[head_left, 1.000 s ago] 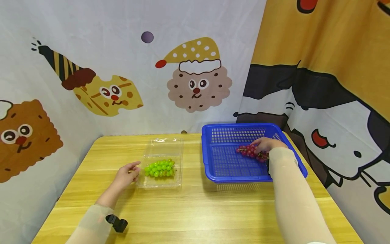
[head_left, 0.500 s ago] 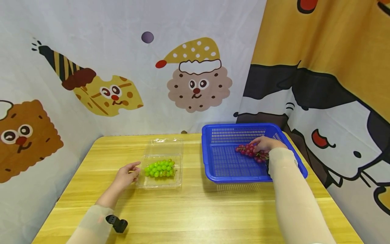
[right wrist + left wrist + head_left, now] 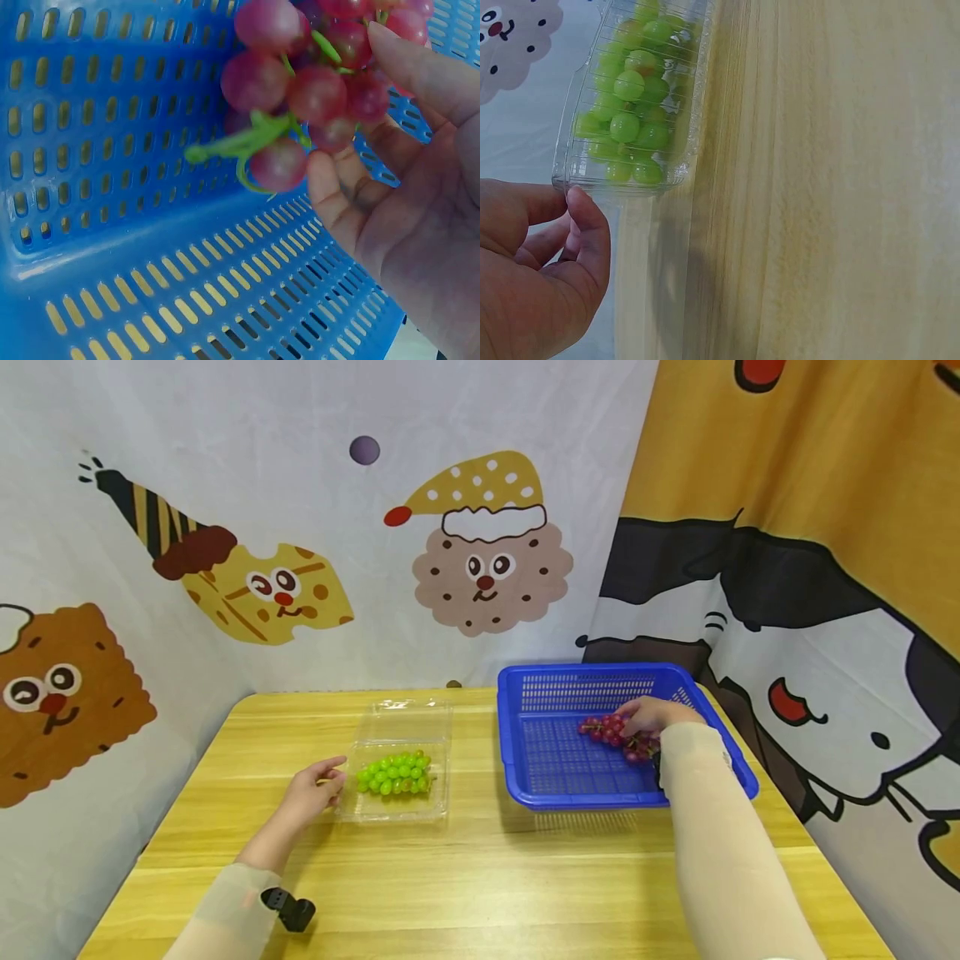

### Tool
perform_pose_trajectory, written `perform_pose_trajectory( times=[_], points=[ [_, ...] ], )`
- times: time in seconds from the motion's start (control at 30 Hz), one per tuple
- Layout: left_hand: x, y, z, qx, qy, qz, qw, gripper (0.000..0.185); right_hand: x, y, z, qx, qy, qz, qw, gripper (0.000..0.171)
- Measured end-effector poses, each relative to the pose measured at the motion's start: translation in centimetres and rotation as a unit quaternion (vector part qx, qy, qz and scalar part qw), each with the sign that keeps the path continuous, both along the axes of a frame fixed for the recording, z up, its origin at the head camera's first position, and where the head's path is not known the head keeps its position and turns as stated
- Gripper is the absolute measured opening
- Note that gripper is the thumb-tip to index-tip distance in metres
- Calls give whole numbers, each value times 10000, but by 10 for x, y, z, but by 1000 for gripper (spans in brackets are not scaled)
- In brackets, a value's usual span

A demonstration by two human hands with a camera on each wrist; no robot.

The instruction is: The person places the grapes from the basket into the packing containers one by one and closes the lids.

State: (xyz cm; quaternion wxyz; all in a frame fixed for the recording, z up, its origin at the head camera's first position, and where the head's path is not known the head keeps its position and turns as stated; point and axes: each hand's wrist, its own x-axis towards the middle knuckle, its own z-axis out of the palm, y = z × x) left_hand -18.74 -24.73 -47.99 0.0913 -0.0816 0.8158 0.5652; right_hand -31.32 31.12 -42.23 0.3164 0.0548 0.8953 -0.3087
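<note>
A bunch of red grapes (image 3: 611, 732) hangs just above the floor of a blue slotted basket (image 3: 555, 764) at the right of the table. My right hand (image 3: 651, 717) grips the bunch from above; in the right wrist view its fingers (image 3: 341, 187) curl under the red grapes (image 3: 300, 82). A clear plastic clamshell box (image 3: 397, 797) with green grapes (image 3: 393, 772) stands open at mid-table. My left hand (image 3: 315, 789) touches the box's left edge, thumb and fingertips on its rim (image 3: 570, 187), loosely curled.
The wooden table (image 3: 480, 877) is walled by cartoon-printed cloth at the back and both sides. The box's lid (image 3: 408, 718) lies flat behind it. A small black device (image 3: 288, 908) sits at my left wrist.
My right hand has lifted the red grapes slightly and drawn them a little to the left inside the basket. The left hand has stayed put.
</note>
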Motion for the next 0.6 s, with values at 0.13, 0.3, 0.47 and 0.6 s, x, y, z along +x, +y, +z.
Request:
perform_pose_trajectory(
  times=[0.13,0.3,0.47,0.6],
  points=[
    [0,0,1,58,-14,-10,10000,46,-1,3,2,-59,179,273,9994,43],
    [0,0,0,-11,-55,-19,10000,46,-5,3,7,-268,380,571,9973,42],
    [1,0,-1,-110,-52,-25,9999,46,-6,3,14,-295,620,762,9947,45],
    [1,1,0,-99,-49,-36,9999,46,-6,2,19,-337,762,969,9918,46]
  ],
)
